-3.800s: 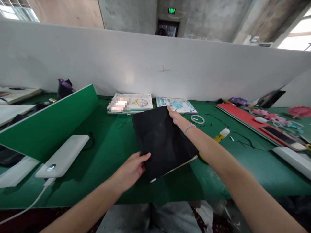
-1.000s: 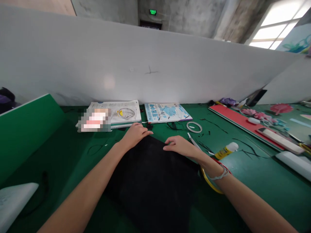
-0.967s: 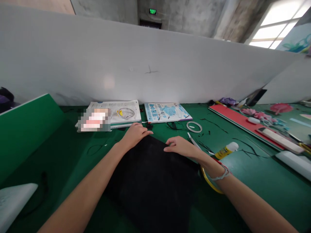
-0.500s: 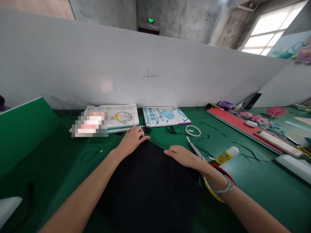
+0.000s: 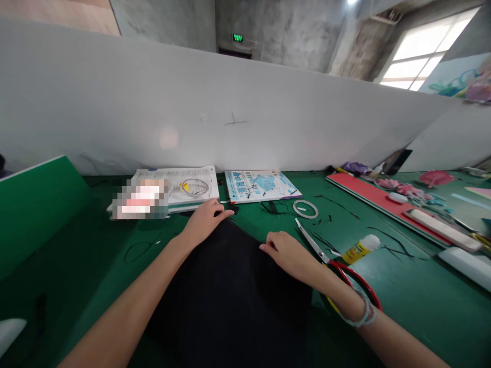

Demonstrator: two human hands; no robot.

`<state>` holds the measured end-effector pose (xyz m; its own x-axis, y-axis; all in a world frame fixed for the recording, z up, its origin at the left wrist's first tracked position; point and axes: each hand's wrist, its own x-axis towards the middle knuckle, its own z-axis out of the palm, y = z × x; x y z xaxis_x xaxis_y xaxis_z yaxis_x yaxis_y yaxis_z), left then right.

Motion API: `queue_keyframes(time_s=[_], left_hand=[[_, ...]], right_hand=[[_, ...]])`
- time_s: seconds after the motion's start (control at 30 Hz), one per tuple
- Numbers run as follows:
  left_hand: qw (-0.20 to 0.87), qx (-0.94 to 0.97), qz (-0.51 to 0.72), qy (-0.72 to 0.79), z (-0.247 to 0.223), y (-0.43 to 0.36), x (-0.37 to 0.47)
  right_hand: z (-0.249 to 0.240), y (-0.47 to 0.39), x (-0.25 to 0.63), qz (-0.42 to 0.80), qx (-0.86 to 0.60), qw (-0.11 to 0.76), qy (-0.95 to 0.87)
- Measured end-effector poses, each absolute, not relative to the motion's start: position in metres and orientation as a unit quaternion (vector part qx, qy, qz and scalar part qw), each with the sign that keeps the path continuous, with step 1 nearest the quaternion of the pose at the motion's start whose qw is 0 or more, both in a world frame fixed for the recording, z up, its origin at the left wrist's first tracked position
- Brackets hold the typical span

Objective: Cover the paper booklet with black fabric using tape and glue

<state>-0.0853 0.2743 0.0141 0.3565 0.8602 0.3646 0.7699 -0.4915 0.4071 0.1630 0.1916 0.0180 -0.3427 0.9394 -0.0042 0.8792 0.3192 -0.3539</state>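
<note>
A broad black sheet (image 5: pixel 233 301) spreads over the table in front of me; whether it is paper or cloth I cannot tell. At its far left corner my left hand (image 5: pixel 205 220) is closed on the edge, thumb pointing right. My right hand (image 5: pixel 286 250) pinches the sheet's right edge, fingertips curled in. Under my right forearm lies a pair of scissors (image 5: pixel 339 268) with red and yellow handles, blades pointing away. Beyond the scissors a yellow glue stick (image 5: pixel 360 248) with a white cap lies on its side.
Two booklets lie by the white partition (image 5: pixel 230 102): an open one (image 5: pixel 192 186) and a blue-white one (image 5: pixel 264 185). Nearby are a tape ring (image 5: pixel 306 209) and black scraps (image 5: pixel 330 240). A red board (image 5: pixel 368 197) lies right; a green board (image 5: pixel 38 209) stands left.
The black sheet's far edge now sags between my hands. My right hand has shifted slightly right, its fingers more curled, and more of the scissors' red handle shows.
</note>
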Motion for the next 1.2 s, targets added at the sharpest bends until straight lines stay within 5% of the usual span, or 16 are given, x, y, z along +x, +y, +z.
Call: queue_keyframes(time_s=[0.9, 1.2], left_hand=[[0.253, 0.664, 0.338, 0.617, 0.024, 0.274, -0.092], [0.359, 0.661, 0.269, 0.602, 0.025, 0.276, -0.103]], right_hand=[[0.030, 0.202, 0.165, 0.390, -0.534, 0.187, -0.727], [0.013, 0.201, 0.164, 0.333, -0.559, 0.184, -0.737]])
